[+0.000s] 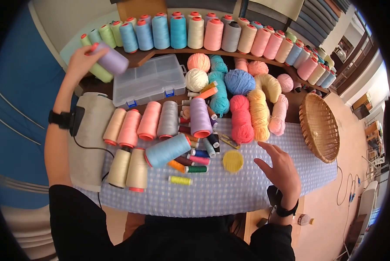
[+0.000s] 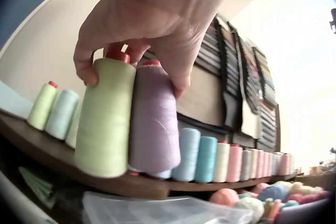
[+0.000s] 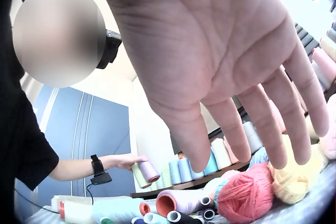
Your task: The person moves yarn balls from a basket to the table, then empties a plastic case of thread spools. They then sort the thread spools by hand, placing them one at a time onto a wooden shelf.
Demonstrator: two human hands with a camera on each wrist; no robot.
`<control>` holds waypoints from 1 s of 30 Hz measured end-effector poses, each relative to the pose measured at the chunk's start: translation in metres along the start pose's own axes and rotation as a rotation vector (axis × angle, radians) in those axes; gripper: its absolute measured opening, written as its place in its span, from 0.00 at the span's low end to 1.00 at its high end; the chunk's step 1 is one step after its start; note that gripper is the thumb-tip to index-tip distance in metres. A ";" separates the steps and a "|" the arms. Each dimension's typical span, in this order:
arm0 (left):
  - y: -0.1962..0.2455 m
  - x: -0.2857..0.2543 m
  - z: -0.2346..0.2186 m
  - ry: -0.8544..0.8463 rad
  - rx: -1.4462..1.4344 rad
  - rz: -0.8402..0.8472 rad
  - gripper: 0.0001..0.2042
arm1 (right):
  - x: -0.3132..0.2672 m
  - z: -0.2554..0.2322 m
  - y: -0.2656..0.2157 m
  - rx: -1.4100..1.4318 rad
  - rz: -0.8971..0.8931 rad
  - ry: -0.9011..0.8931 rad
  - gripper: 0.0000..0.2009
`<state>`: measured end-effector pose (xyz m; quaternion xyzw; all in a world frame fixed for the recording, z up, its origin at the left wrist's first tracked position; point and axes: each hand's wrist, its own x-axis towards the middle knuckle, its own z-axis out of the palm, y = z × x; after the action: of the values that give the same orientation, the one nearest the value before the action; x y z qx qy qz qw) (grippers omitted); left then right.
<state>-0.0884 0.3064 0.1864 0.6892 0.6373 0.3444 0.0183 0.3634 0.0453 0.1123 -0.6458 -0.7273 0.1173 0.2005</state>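
Observation:
My left hand (image 1: 82,60) grips two cones of thread together by their red tops, near the shelf's left end. One is a light green thread cone (image 2: 106,119), the other a lilac thread cone (image 2: 155,119); they hang side by side in the left wrist view. My right hand (image 1: 280,167) hovers over the checked tablecloth with fingers spread and nothing in it, its palm showing in the right wrist view. Nearest to it are a yellow round disc (image 1: 233,161) and a coral yarn skein (image 1: 242,119).
Thread cones line a curved wooden shelf (image 1: 151,56) at the back. A clear plastic box (image 1: 149,80) stands before it, beside several yarn balls. More cones, among them a blue one (image 1: 168,150), and small spools cover the table's middle. A wicker basket (image 1: 319,127) leans at right.

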 end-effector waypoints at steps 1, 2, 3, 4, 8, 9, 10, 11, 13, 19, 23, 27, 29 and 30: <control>0.023 -0.018 -0.006 -0.147 -0.132 -0.035 0.29 | 0.000 0.000 -0.004 0.002 -0.005 0.002 0.20; 0.043 -0.033 -0.011 -0.316 -0.205 -0.057 0.25 | 0.000 0.000 -0.008 0.004 -0.006 -0.023 0.20; 0.060 -0.043 -0.012 -0.485 -0.280 -0.079 0.21 | -0.001 0.000 -0.013 0.004 -0.007 -0.049 0.20; 0.068 -0.047 -0.006 -0.650 -0.284 -0.096 0.21 | -0.001 0.001 -0.016 0.002 -0.011 -0.048 0.20; 0.113 -0.061 0.030 -1.050 -0.198 0.013 0.24 | -0.005 0.010 -0.023 0.025 -0.079 -0.066 0.20; 0.119 -0.064 0.045 -1.076 -0.193 0.022 0.24 | -0.007 0.011 -0.025 0.023 -0.103 -0.072 0.20; 0.121 -0.062 0.060 -1.071 -0.195 0.032 0.24 | -0.008 0.011 -0.025 0.037 -0.108 -0.095 0.20; 0.123 -0.058 0.075 -1.081 -0.118 0.044 0.26 | -0.010 0.011 -0.024 0.032 -0.106 -0.087 0.20; 0.134 -0.055 0.089 -1.080 -0.043 0.066 0.27 | -0.013 0.009 -0.020 0.059 -0.148 -0.105 0.19; 0.168 -0.047 0.113 -0.940 -0.231 0.300 0.31 | -0.006 0.008 -0.002 0.072 -0.142 -0.095 0.20; 0.158 -0.027 0.142 -0.596 -0.305 0.291 0.23 | 0.000 0.010 0.007 0.105 -0.142 -0.068 0.20; 0.112 0.022 0.124 0.227 -0.024 0.336 0.22 | -0.007 0.008 0.013 0.121 -0.108 -0.088 0.20; 0.085 0.050 0.114 0.422 0.153 0.258 0.28 | -0.007 0.007 0.017 0.109 -0.073 -0.101 0.20; 0.078 0.058 0.111 0.381 0.197 0.148 0.31 | -0.006 0.007 0.017 0.112 -0.073 -0.102 0.20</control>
<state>0.0320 0.3892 0.1641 0.6549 0.6074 0.4050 -0.1952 0.3764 0.0428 0.0981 -0.5997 -0.7521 0.1832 0.2031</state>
